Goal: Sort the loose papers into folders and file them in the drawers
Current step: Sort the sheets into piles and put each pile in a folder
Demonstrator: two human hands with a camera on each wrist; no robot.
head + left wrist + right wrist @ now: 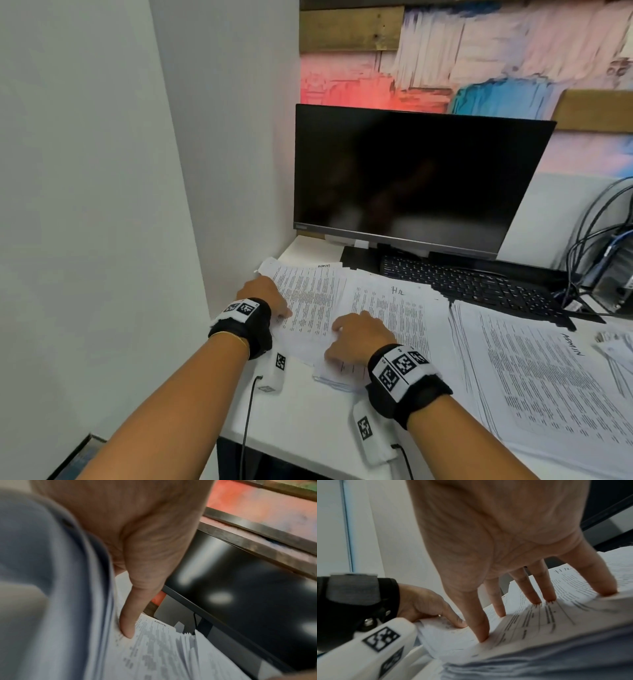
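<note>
Three stacks of printed papers lie side by side on the white desk [301, 421]. The left stack [315, 294] is the one under both hands. The middle stack [397, 308] is marked "HR" and the right stack [548, 377] "ADMIN". My left hand [274, 305] grips the left stack's left edge. Its thumb [128, 628] lies on top and the fingers curl out of sight underneath. My right hand [342, 339] presses spread, straight fingers [537, 595] on the near right part of the same sheets [522, 622], which bulge upward. No folder or drawer is clearly in view.
A dark monitor [411, 178] and a black keyboard [472, 284] stand just behind the stacks. Cables [603, 240] hang at the far right, with more loose sheets [616, 349] below them. A white wall [102, 205] closes the left side.
</note>
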